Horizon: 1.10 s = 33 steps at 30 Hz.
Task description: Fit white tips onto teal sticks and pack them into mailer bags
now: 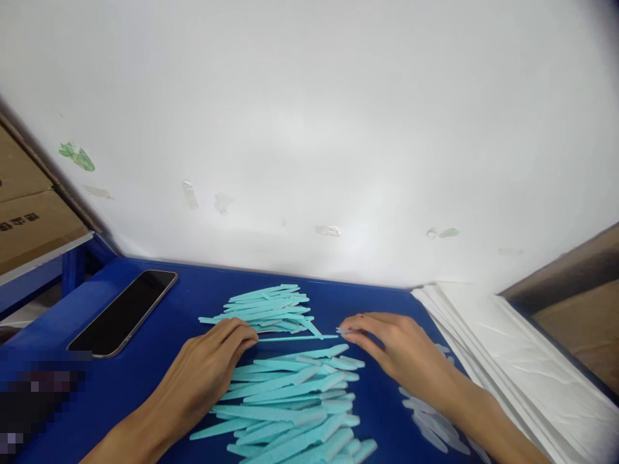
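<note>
Both hands low in the frame on the blue table (193, 290): the right hand (401, 351) pinches one thin teal strip (297, 338) by its tip, at centre, while the left hand (213, 361) rests loosely curled, palm down, on the near pile (294, 412) of flat, tapered strips. Far pile (268, 308) beyond. Glossy dark phone (123, 312) left; white sheets (507, 361) right; cardboard boxes (29, 206) upper left, print unreadable.

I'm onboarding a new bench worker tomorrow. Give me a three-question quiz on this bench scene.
1. True or false: the phone lies screen-up on the blue table.
2. What does the right hand pinch? A) a single teal strip B) the phone C) a white sheet
3. Which hand rests on the near pile of teal strips?

Key: 1 true; 2 A; 3 the left hand.
</note>
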Available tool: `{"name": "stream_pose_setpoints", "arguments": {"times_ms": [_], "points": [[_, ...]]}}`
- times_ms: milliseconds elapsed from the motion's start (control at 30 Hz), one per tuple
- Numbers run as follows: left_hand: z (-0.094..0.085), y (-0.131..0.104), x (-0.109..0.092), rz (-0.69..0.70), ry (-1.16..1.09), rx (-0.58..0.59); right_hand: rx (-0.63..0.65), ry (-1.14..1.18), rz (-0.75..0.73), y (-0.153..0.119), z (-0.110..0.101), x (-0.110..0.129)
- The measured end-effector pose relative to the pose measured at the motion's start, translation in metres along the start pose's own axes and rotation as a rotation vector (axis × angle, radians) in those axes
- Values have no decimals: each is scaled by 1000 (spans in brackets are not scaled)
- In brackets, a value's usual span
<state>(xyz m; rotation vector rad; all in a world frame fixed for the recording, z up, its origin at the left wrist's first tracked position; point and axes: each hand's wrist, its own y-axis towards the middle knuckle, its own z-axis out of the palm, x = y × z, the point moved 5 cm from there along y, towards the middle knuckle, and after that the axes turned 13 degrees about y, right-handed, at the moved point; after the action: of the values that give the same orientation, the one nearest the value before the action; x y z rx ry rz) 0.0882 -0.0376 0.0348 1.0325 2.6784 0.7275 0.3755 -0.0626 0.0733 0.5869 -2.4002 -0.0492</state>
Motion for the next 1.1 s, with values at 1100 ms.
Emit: {"name": "stream_pose_setpoints", "arguments": {"times_ms": [1100], "points": [[-16, 3, -17, -13, -107, -63, 14, -14, -196, -7, 18, 24]]}}
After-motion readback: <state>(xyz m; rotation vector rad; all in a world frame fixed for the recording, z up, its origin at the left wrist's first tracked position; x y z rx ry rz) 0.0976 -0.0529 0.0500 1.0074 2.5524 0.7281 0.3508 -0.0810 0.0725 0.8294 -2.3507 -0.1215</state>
